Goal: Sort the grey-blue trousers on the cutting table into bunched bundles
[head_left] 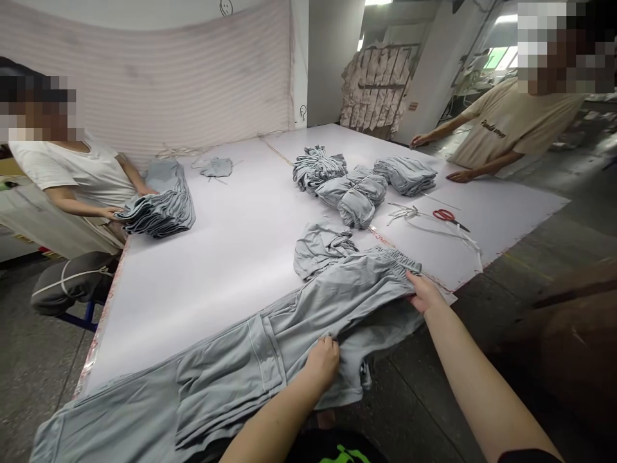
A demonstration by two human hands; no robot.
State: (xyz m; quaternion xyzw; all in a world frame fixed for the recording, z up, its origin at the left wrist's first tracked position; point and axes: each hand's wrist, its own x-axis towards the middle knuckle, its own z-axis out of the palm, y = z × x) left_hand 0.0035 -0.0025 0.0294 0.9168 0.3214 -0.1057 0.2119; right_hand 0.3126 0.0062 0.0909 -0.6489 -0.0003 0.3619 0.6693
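Note:
A pair of light grey trousers (231, 360) lies spread along the near edge of the white table (216, 257), waistband to the right. My left hand (322, 361) pinches the fabric at the crotch seam, near the table's edge. My right hand (424, 292) grips the elastic waistband (395, 260) at its near corner. A second, crumpled grey garment (321, 247) lies just behind the trousers.
Bundles of folded grey garments (357, 186) sit mid-table, and red-handled scissors (448, 217) lie beside white cords (434, 228). A seated person at the left holds a stack of grey garments (161, 206). Another person leans on the far right edge. Dark floor lies right.

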